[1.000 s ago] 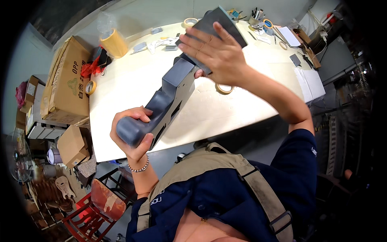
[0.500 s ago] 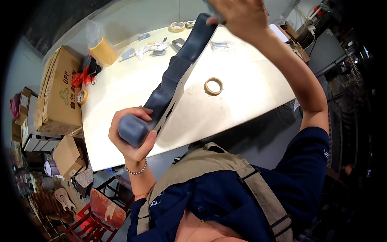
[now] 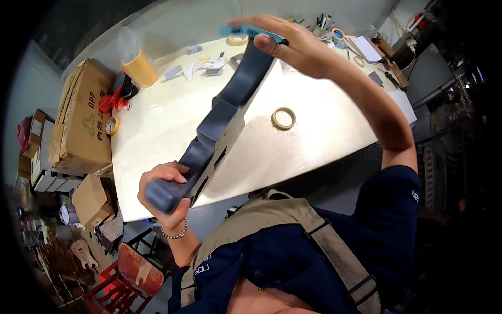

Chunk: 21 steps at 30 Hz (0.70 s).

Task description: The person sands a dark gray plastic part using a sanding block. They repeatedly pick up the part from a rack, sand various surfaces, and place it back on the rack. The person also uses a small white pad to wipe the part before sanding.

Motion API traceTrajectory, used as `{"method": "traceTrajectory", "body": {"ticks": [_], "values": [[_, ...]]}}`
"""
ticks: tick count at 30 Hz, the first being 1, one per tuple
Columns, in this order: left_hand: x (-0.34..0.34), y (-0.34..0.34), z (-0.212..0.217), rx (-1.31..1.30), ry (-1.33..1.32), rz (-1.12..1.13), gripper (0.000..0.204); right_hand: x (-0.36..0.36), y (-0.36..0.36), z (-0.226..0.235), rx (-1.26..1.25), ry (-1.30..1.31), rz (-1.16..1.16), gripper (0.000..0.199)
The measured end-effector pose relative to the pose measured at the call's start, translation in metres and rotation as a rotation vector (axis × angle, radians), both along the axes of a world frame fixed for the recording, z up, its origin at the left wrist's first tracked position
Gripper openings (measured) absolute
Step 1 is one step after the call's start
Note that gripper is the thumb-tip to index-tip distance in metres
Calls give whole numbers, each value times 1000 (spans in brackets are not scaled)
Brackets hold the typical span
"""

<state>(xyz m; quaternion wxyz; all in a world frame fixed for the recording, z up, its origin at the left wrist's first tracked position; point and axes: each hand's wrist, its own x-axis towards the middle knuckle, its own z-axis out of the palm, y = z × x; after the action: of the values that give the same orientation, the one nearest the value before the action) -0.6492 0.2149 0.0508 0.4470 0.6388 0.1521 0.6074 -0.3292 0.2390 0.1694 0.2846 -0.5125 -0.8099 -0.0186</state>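
Observation:
A dark blue-grey guitar body (image 3: 218, 121), seen nearly edge-on, slants above the table, with a curved, stepped rim and dark openings in its pale-looking face. My left hand (image 3: 158, 177) is wrapped round its near rounded end, fingers over the top and thumb beneath. At the far end, my right hand (image 3: 298, 47) holds a thin teal pad (image 3: 241, 30) against the rim. The fingers lie long over the pad and the thumb sits on the near side. Part of the pad is hidden under the hand and blurred.
A tape roll (image 3: 283, 118) lies on the pale table (image 3: 324, 131). White gloves (image 3: 201, 66) and small grey blocks (image 3: 213, 72) lie at the back. To the left stand a large cardboard box (image 3: 78, 120) and a yellow roll (image 3: 140, 69). Below is a red chair (image 3: 138, 269).
My right hand has moved left and nearer, and the teal pad now shows under its fingers. The guitar body has tilted slightly, and its near end has come lower left with my left hand.

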Motion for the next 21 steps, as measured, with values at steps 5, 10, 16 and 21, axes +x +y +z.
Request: {"method": "traceTrajectory", "body": {"ticks": [5,10,16,21], "values": [[-53,4,-38,38,-93,-84,48,-61,12,-64,-40,1092,429,74],[-109,-18,-69,-124,-382,21,44,-141,22,-176,-73,995,217,62],[-152,-45,-101,-173,-552,38,42,-93,43,-261,-296,1001,194,65],[-143,-43,-97,-141,-619,121,42,-111,46,-335,-702,1800,138,79]]}}
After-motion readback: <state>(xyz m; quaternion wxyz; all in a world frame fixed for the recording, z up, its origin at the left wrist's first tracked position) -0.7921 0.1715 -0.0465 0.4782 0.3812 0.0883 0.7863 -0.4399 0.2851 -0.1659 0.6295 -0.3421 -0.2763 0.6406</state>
